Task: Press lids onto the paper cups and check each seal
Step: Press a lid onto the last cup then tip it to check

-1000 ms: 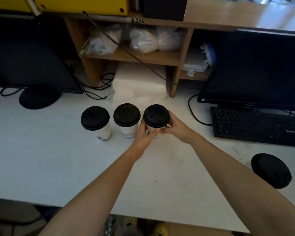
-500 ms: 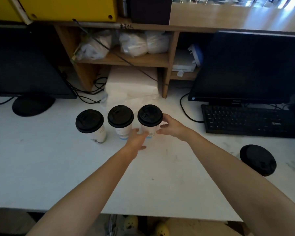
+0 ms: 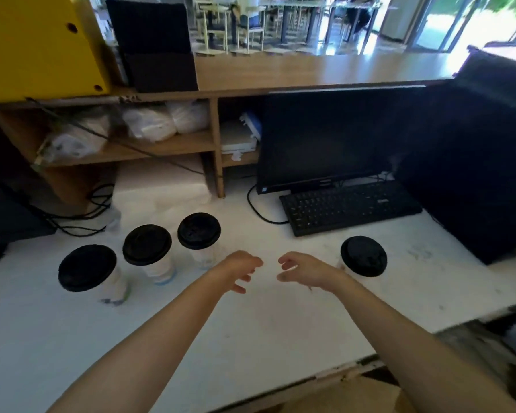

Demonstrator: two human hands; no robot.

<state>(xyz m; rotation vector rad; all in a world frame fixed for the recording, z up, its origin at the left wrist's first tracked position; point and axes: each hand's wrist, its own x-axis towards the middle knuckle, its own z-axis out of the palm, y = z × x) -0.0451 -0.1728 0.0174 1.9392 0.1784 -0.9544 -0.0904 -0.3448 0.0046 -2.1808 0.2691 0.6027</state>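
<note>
Nothing on my feed can be read as text. There is a dark scrawl on the front edge of the wooden shelf [image 3: 128, 98], just below the yellow box, but it is too blurred for me to make out a letter. The monitor [image 3: 325, 138] has a small pale badge in the middle of its lower bezel. The keyboard [image 3: 349, 207] has a small light mark near its right end. Both are too small to read. The leftmost paper cup [image 3: 113, 289] shows greenish and dark print low on its wall, and the second paper cup [image 3: 161, 272] has a blue band near its base. Both are smeared, with no words I can tell.
</note>
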